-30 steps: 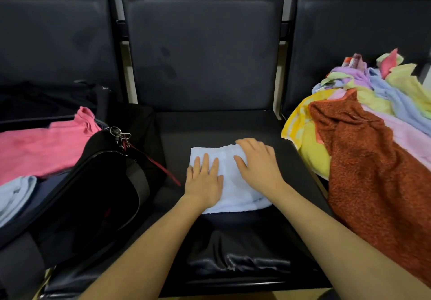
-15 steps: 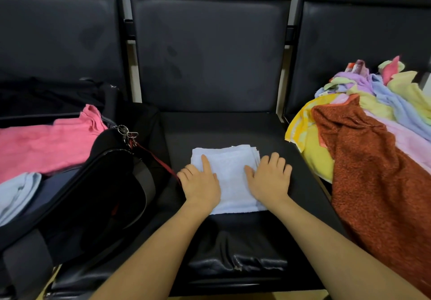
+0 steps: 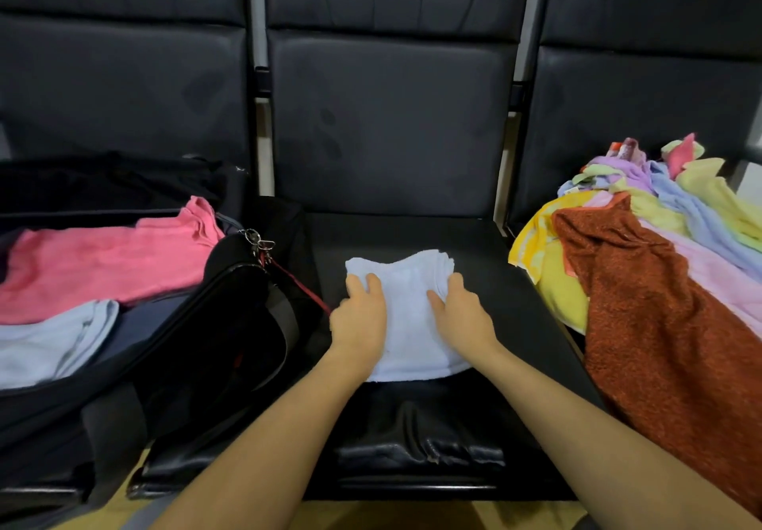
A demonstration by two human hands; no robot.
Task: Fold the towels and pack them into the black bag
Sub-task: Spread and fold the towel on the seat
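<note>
Folded white towel (image 3: 406, 315), its side edges gripped by curled left hand (image 3: 359, 323) and right hand (image 3: 462, 319); lift level, layers pinched, toward the black bag (image 3: 214, 323).

The folded towel (image 3: 412, 323) in the middle is a very pale blue, almost white, and plain. It lies on a black seat (image 3: 515, 282) with a glossy sheen at its front edge; the seat backs (image 3: 387, 117) behind are the same black, faintly smudged. The bag (image 3: 198, 344) on the left is black, with a thin red strap (image 3: 295, 282) and silver metal clips (image 3: 257, 240). Inside it lie a plain pink towel (image 3: 103, 261) and a light blue towel (image 3: 49, 344). On the right, a heap of towels (image 3: 680, 216) mixes yellow, pale green, lilac, light blue and soft pink, with a speckled rust-red towel (image 3: 659, 323) draped over it. The yellow one (image 3: 536, 253) at the heap's near edge carries paler stripes.
</note>
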